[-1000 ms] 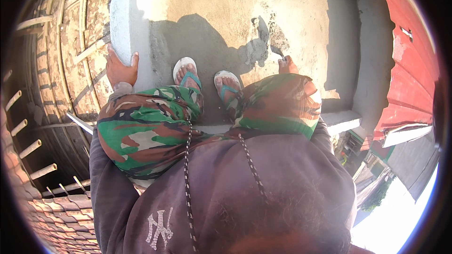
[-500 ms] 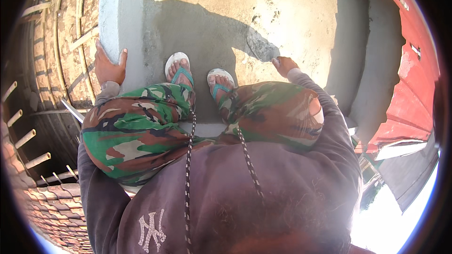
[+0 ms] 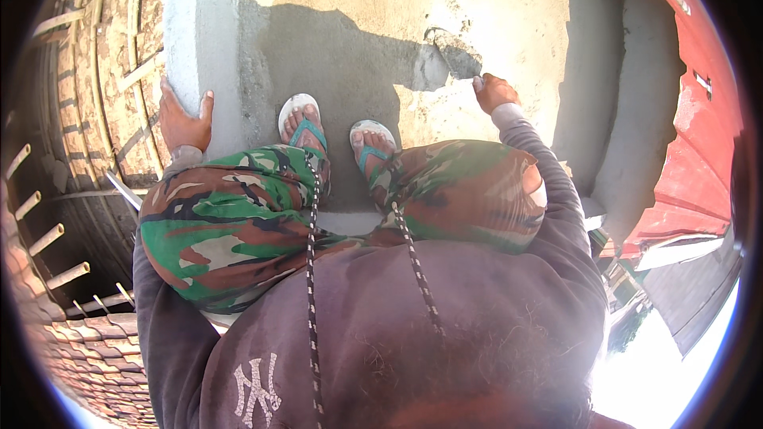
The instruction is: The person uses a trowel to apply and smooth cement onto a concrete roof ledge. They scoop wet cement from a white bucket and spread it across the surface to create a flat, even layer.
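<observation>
My left hand (image 3: 184,119) rests with thumb and fingers apart on the pale blue wall edge (image 3: 181,48). To the right, my right hand (image 3: 497,93) is closed at the near end of a flat, rough grey piece (image 3: 459,54) the colour of mortar. Its exact kind is hard to make out. That piece lies against the sunlit cement surface (image 3: 517,16). Beside it shows a smooth grey patch (image 3: 430,69), partly in my shadow. Both my feet, in white and teal flip-flops (image 3: 372,141), stand on the shaded cement between my hands.
A bamboo frame with woven panels (image 3: 103,56) drops away beyond the wall edge on the left. Roof tiles (image 3: 99,357) lie at the lower left, near jutting bamboo ends (image 3: 67,274). A low grey ledge (image 3: 592,71) and red metal sheeting (image 3: 691,159) bound the right side.
My right hand has moved farther away and slightly right, carrying the grey piece with it and uncovering the smooth patch. My left hand stays on the wall edge.
</observation>
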`<state>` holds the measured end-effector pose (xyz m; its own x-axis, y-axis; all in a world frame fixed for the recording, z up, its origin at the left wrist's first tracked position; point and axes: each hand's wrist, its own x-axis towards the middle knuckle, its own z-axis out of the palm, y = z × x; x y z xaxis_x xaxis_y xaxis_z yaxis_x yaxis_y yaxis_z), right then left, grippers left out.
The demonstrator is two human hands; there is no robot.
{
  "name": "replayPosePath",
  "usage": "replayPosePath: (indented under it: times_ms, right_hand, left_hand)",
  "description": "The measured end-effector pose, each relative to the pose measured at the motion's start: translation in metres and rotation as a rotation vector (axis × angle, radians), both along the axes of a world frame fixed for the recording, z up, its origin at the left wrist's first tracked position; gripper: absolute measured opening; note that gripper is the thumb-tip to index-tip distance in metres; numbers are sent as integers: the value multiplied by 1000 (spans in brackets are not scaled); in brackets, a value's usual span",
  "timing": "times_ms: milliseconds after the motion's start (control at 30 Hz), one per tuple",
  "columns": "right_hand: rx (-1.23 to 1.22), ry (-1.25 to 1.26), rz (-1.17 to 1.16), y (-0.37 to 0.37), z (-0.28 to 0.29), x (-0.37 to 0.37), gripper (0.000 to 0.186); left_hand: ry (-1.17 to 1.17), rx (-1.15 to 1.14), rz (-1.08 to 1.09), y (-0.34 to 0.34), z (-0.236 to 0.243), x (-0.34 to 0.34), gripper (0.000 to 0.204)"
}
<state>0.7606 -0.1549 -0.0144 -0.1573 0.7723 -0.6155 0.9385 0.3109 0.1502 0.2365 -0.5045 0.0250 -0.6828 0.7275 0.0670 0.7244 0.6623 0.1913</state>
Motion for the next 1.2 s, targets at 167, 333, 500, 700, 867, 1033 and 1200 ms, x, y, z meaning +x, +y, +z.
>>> replayPosePath:
  times_ms: [167, 333, 500, 700, 867, 1033, 1200]
  right_hand:
    - [-35, 23, 93, -8, 24, -3, 46]
    - [48, -51, 49, -1, 12, -2, 45]
    - [-6, -36, 112, -13, 26, -32, 45]
    - [23, 22, 46, -28, 2, -27, 48]
    - [-19, 75, -144, -53, -15, -41, 51]
    - [4, 39, -70, -61, -22, -40, 52]
    - [-85, 143, -117, -53, -42, -52, 52]
  left_hand:
    - [-4, -4, 35, -1, 6, 1, 103]
    - [-28, -15, 57, 0, 6, 0, 102]
    - [-11, 49, 48, -3, 7, 1, 99]
    - [-16, 13, 62, -1, 4, 1, 100]
    - [-20, 0, 68, -3, 6, 2, 103]
    - [-5, 1, 64, -3, 8, 3, 103]
    - [-41, -8, 86, -3, 11, 5, 103]
